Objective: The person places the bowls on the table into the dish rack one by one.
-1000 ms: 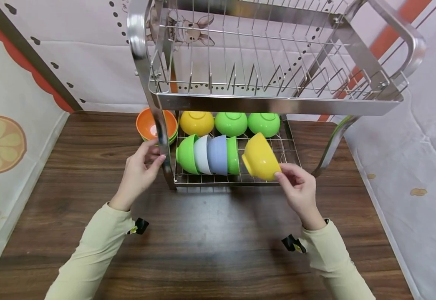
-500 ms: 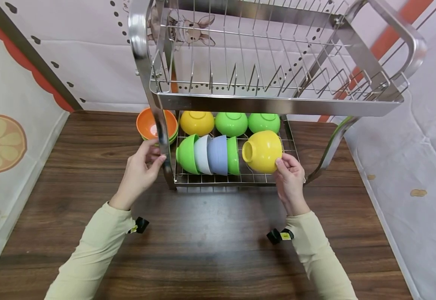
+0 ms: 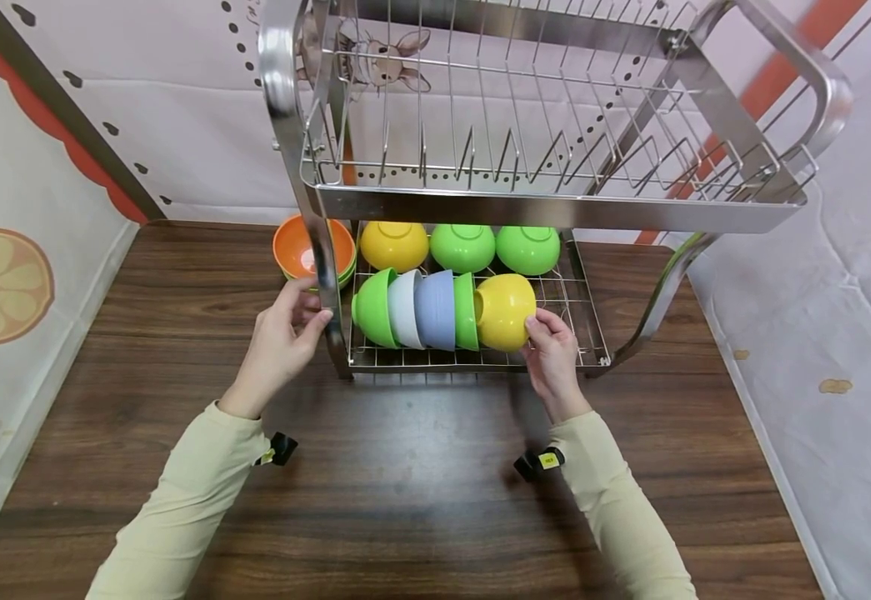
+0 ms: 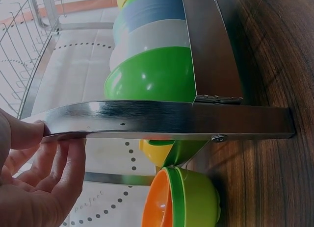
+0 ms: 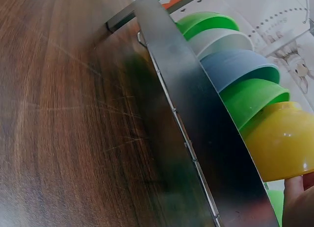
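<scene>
My right hand pinches the rim of a yellow bowl, tipped on its side at the right end of a row on the lower rack. The yellow bowl's base meets a green bowl. Left of that stand a blue bowl, a white bowl and another green bowl, all on their sides. With thumb and fingers, my left hand grips the rack's left front leg. In the right wrist view only part of the right hand shows under the yellow bowl.
Behind the row, a yellow bowl and two green bowls lie upside down. An orange bowl nested in green ones stands on the table left of the rack. The upper wire tier overhangs the lower rack.
My right hand has moved left with the yellow bowl, turning its base toward the row and bringing it against the green bowl. The left hand has stayed on the leg.
</scene>
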`<state>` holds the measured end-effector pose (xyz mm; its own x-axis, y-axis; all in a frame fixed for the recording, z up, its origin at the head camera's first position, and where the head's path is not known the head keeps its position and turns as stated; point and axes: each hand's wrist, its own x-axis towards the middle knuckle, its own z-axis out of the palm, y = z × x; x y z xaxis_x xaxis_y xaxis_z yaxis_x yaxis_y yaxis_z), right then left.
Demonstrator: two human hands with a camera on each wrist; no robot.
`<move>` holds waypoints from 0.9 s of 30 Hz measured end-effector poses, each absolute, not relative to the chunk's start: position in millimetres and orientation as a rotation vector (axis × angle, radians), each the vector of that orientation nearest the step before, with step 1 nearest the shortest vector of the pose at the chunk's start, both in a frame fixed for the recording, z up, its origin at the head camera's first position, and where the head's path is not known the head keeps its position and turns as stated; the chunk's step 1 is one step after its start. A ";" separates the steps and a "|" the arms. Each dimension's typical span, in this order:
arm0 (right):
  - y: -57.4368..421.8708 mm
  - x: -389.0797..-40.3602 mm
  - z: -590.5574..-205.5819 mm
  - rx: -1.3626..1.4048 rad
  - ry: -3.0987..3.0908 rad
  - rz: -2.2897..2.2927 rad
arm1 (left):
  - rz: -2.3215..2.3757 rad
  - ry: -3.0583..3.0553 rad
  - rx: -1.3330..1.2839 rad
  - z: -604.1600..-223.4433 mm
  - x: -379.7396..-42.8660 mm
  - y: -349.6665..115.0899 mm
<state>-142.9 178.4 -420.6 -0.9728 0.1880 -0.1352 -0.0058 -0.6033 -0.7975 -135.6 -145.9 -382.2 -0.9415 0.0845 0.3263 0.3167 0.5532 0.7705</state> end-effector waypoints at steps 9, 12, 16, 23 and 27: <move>172.5 -148.2 -419.9 -0.342 -1.587 2.583 | -1.337 -2.565 -0.334 -381.6 -136.4 -147.0; 172.1 -150.6 -422.3 -0.338 -1.662 2.543 | -1.338 -2.574 -0.338 -381.3 -136.7 -146.8; 170.3 -153.1 -425.6 -0.333 -1.829 2.391 | -1.334 -2.575 -0.337 -380.7 -136.9 -146.7; 166.2 -153.1 -429.5 -0.273 -2.013 2.186 | -1.320 -2.569 -0.350 -381.6 -137.1 -147.9; 167.2 -151.6 -430.7 -0.256 -2.073 2.141 | -1.319 -2.577 -0.346 -381.9 -136.9 -148.8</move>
